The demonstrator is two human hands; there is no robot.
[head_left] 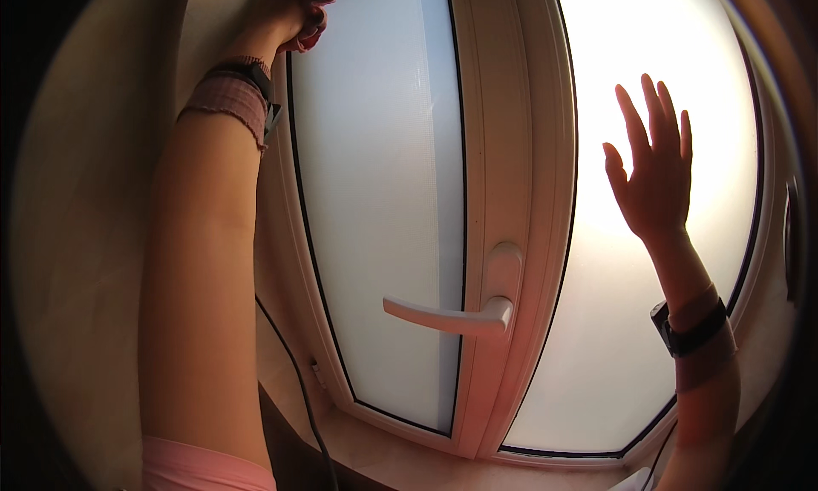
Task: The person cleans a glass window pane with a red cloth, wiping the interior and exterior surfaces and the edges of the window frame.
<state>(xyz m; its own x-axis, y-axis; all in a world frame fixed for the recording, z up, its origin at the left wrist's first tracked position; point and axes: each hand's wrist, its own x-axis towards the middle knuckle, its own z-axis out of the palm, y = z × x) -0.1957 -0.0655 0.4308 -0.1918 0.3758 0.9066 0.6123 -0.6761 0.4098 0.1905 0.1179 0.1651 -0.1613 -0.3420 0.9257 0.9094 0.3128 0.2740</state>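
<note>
High at the upper edge, my left hand (pixel 290 16) is partly cut off beside the top of the left frosted pane (pixel 366 150). Its fingers look curled around a dark reddish, crumpled bit that I cannot make out. My right hand (pixel 654 180) is raised over the brightly lit right frosted pane (pixel 562 363), fingers spread and nothing in them. It shows mostly as a silhouette; whether the palm touches the glass I cannot tell. Between the panes, the white window frame (pixel 503 150) carries a white lever handle (pixel 447 317) pointing left, with neither hand on it.
A dark cable (pixel 294 367) runs down beside my left forearm, below the window. The sill (pixel 383 453) lies along the bottom. A pale wall (pixel 85 235) stands at the left. Dark bands with small devices (pixel 694 329) circle both my wrists.
</note>
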